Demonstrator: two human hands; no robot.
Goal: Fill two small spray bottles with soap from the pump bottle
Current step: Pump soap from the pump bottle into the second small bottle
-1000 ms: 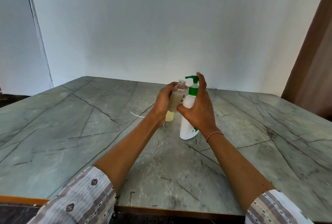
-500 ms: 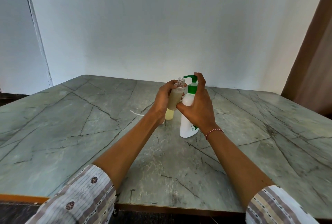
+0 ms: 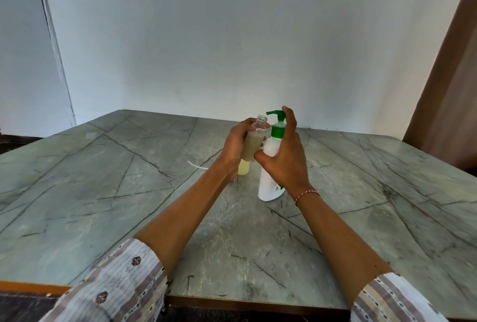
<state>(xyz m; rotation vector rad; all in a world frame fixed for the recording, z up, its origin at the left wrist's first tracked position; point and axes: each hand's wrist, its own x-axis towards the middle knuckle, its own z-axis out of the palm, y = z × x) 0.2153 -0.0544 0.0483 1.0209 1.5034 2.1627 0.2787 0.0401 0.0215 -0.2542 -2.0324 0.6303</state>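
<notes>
The spray bottle (image 3: 254, 140), uncapped, sits near the middle of the table (image 3: 103, 192), in the left hand (image 3: 236, 144), whose fingers curl round its body; its open neck is just below the green spout at 12 o'clock. It looks largely filled with cloudy soap, with a clearer yellow band at the bottom. Touching it at 3 o'clock stands the white pump bottle (image 3: 269, 166); the right hand (image 3: 285, 159) wraps it, thumb on the side and a finger over the pump head. A thin white tube (image 3: 197, 166) lies on the table at 9 o'clock. I judge the first fill nearly done; no second small bottle shows. Compared with a second ago, the pump head sits slightly higher above the bottle neck, and both grips are unchanged.
</notes>
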